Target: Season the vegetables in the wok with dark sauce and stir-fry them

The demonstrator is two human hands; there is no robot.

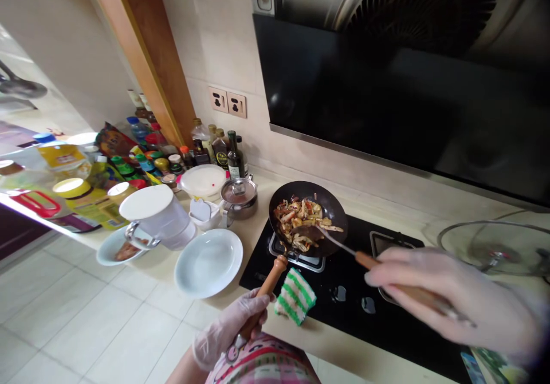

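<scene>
My gloved left hand (232, 324) is wrapped round the wooden handle of a black wok (333, 200), which sits on the left burner of the stove. In my gloved right hand (455, 292), blurred by motion, is a spatula (365, 259) with a wooden grip. Its metal end reaches into the stir-fried food (301, 218) in the wok, brown and pale pieces with bits of red. A green and white striped cloth (296, 297) lies at the stove's front edge, just right of the wok handle.
Left of the stove stand a white plate (209, 263), a lidded pot (239, 195), a pitcher (161, 218) and a bowl of raw meat (122, 249). Several bottles (221, 149) line the wall. A glass lid (494, 246) is at right; the range hood (387, 103) overhangs the stove.
</scene>
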